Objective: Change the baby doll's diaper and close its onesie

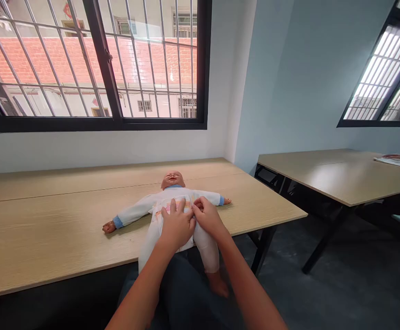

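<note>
A baby doll (173, 179) lies on its back near the front edge of the table, arms stretched out sideways and legs hanging over the edge toward me. It wears a white top with blue cuffs and collar, and white trousers. Around its waist is a white diaper (158, 214) with a pink and orange print, partly covered by my hands. My left hand (177, 225) rests on the front of the diaper with its fingers spread. Beside it, my right hand (209, 217) pinches the diaper's edge at the waist; the exact bit between the fingertips is hidden.
The wooden table (65, 229) runs along the wall below a barred window (117, 123). To the right, across a gap of dark floor (282, 256), stands a second table (341, 172) with a white cloth (397, 161) on its far right side.
</note>
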Demonstrator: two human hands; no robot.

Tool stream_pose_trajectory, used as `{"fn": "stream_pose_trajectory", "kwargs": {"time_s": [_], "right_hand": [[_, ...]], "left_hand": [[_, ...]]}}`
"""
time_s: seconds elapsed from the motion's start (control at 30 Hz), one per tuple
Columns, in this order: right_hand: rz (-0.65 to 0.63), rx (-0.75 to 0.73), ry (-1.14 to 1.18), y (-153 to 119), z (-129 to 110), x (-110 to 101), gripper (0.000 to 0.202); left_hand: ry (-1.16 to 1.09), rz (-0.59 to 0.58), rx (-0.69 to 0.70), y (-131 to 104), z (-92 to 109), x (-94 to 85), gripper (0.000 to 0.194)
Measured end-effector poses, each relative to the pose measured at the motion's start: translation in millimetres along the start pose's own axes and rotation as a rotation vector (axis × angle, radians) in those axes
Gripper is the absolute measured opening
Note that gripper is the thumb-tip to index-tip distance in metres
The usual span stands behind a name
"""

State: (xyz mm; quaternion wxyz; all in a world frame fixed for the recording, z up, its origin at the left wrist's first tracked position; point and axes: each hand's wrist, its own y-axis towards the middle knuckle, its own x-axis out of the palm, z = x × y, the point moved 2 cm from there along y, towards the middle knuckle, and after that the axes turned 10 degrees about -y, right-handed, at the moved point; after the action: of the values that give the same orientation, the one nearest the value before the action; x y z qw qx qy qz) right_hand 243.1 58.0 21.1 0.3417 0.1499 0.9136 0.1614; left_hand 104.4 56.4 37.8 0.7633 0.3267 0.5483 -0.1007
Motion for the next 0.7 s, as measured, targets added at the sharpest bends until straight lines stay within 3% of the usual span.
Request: {"fn": "stream_pose_trajectory", "kwargs": {"time_s": [0.1,0.17,0.3,0.47,0.57,0.7], "right_hand": [[0.067,0.155,-0.022,-0.7,15.1,4.0,0.021],[0.016,0.237,-0.005,-0.2,20.1,7.2,0.035],[-0.094,0.288,0.116,8.5,18.7,13.2,0.061],[-0.133,0.324,0.238,15.1,8.5,17.6,0.056],[-0.121,0.35,0.302,0.5,1.3,13.7,0.054],[-0.14,0.376,0.387,-40.8,-8.0,4.4,0.059]], "left_hand": [[-0.084,0.068,0.032,-7.3,-3.1,-7.4,0.04],[-0.19,0.152,0.021,-13.3,-11.9,-12.6,0.035],[-0.349,0.358,-0.189,-22.5,-49.2,-16.3,0.041],[-0.711,0.204,-0.488,-26.2,-89.1,-12.7,0.063],[-0.967,0.19,-0.534,-37.4,-84.3,-23.3,0.066],[-1.191,0.198,-0.655,-74.1,-57.3,-41.2,0.072]]}}
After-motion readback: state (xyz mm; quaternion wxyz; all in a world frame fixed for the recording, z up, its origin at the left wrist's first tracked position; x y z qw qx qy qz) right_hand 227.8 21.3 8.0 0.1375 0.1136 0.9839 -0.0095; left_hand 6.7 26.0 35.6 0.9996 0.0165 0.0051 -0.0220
